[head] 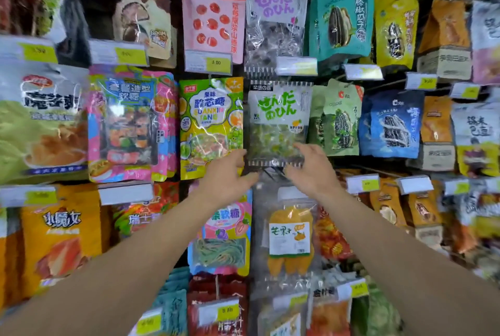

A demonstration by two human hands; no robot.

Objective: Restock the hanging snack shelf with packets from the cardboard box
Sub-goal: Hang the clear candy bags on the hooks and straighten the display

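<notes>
- Find the "5.00" price tag (208, 63) in the upper row; it hangs in front of the lower edge of the pink pack (213, 19).
- Note the purple-lettered clear pack (276, 24) just right of the pink pack.
- Note the teal seed pack (341, 19) beside it, further right.
- In the middle row, locate the yellow-green candy pack (211, 127) and, well to its right, the blue seed pack (392, 124).
- In the lower row, locate the clear mango pack (290, 238).

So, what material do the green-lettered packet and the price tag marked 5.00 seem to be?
Green-lettered packet: probably thin glossy plastic film; its lower half is clear, shows the sweets and glints. Price tag: apparently a printed paper label behind a clear, shiny plastic holder.
</notes>
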